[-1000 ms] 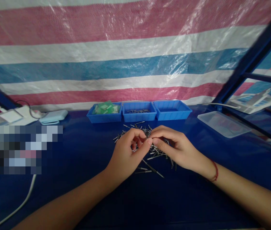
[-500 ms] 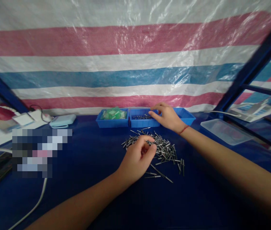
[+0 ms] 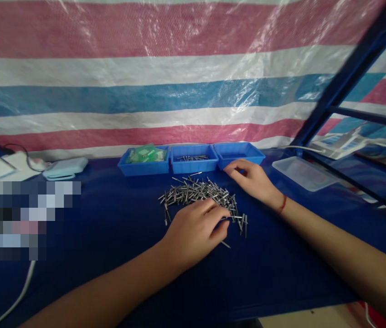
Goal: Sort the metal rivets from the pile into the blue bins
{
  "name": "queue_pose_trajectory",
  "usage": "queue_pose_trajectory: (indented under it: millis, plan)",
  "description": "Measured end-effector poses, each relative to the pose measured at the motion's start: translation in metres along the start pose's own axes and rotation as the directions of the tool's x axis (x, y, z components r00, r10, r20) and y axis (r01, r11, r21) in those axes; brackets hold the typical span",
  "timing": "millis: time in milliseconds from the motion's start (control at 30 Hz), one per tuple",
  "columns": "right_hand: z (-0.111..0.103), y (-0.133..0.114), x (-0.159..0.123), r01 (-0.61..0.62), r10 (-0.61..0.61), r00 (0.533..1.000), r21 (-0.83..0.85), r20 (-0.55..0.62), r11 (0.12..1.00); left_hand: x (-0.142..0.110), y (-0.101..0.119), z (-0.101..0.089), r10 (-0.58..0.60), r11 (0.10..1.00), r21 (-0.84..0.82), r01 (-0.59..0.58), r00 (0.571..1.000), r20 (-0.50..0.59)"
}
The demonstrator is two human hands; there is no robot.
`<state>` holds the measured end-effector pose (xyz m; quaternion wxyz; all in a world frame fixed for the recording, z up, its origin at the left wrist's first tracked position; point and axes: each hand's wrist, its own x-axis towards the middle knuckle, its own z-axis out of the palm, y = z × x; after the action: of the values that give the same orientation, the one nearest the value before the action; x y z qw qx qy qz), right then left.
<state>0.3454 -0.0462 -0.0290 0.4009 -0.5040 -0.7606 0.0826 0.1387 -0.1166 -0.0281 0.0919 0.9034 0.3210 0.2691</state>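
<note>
A loose heap of silvery blind rivets (image 3: 193, 191) lies on the blue tabletop. My left hand (image 3: 194, 230) is over the near side of this heap, its thumb and index finger closing on one blind rivet whose end sticks out to the right. My right hand (image 3: 254, 182) is just right of the heap, in front of the right-hand blue bin (image 3: 239, 159). Its fingers are curled with thumb and fingertips together, and no rivet shows in them. More rivets lie in the middle blue bin (image 3: 194, 167).
The left blue bin (image 3: 145, 169) contains green and clear plastic packets. A translucent lid (image 3: 304, 173) lies at the right, near the blue metal frame (image 3: 336, 91). At the left are a light blue case (image 3: 65, 168), a white cable (image 3: 25, 287) and a blurred-out patch. Striped sheeting hangs behind.
My right hand has come back from above the middle bin to the right side of the heap. My left hand has lowered onto rivets at the near edge. The view has shifted.
</note>
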Motion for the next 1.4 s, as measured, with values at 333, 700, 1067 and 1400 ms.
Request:
queue_pose_trajectory:
  millis: [333,700,1067,1400]
  plan:
    - [-0.003,-0.014,-0.003,0.114,-0.115,0.993,0.054,0.025,0.992,0.022,0.012,0.009,0.090,0.945,0.286,-0.156,0.969,0.231]
    - [-0.003,-0.020,-0.004,0.147,-0.148,0.989,0.051,0.012,0.988,0.021,0.009,0.005,0.061,0.950,0.286,-0.121,0.976,0.210]
    - [-0.002,-0.022,-0.005,0.167,-0.168,0.986,0.048,0.021,0.985,0.021,0.010,0.006,0.002,0.938,0.337,-0.083,0.973,0.232]
    - [-0.004,-0.029,-0.007,0.122,-0.128,0.990,0.113,0.053,0.986,0.018,-0.002,-0.012,-0.293,0.955,-0.046,0.295,0.955,0.035]
